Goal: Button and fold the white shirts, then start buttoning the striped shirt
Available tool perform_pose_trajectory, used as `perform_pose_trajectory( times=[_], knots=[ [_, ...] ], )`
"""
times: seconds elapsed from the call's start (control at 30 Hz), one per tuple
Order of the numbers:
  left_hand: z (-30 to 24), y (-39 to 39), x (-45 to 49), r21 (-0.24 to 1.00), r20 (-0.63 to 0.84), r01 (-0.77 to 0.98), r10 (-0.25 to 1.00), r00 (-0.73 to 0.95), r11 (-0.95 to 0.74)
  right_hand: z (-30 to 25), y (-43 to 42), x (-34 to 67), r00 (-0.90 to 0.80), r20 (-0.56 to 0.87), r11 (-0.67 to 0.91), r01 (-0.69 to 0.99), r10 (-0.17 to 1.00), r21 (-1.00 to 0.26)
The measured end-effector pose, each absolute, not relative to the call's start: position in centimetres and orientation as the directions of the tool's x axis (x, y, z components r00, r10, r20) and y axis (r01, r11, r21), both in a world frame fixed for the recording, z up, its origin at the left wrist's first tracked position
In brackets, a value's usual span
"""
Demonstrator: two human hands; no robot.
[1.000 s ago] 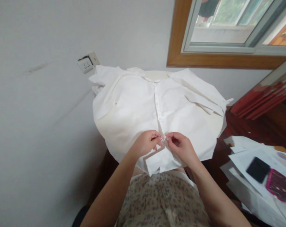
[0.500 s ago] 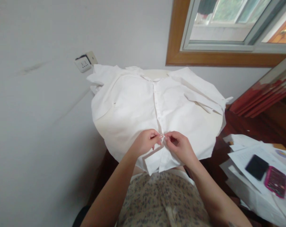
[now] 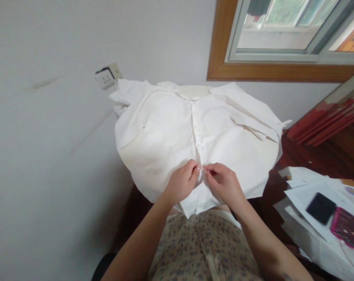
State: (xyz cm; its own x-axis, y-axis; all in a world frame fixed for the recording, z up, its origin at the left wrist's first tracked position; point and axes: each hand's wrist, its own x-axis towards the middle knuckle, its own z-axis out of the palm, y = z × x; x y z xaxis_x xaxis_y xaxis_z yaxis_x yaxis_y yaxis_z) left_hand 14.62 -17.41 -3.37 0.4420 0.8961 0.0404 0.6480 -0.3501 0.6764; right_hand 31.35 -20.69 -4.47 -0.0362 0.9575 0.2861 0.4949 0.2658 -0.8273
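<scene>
Head view, left hand [image 3: 181, 183] and right hand [image 3: 223, 184] fingers pinching white shirt [image 3: 165, 132] placket

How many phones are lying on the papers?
2. A black phone and a pink phone lie side by side on the papers at the right; more could be hidden past the picture's edge.

No writing can be read anywhere; the papers [image 3: 308, 195] at right perhaps bear print, too blurred to tell.
</scene>
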Motion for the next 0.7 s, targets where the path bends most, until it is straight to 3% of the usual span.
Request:
perform_pose_trajectory(
  times=[0.4,0.57,0.7],
  knots=[
    [-3.3,-18.0,15.2,0.516,0.020,0.787,0.923,0.384,-0.338,-4.2,-20.8,30.8,-0.054,0.333,0.311,0.522,0.941,-0.794],
    [-3.3,-17.9,15.3,0.521,0.015,0.795,0.935,0.356,-0.310,-4.0,-21.0,31.0,-0.122,0.346,0.359,0.500,0.930,-0.788],
    [-3.3,-17.7,15.1,0.562,0.014,0.773,0.938,0.347,-0.294,-3.9,-20.3,32.3,-0.231,0.259,0.336,0.425,0.938,-0.840]
  ],
)
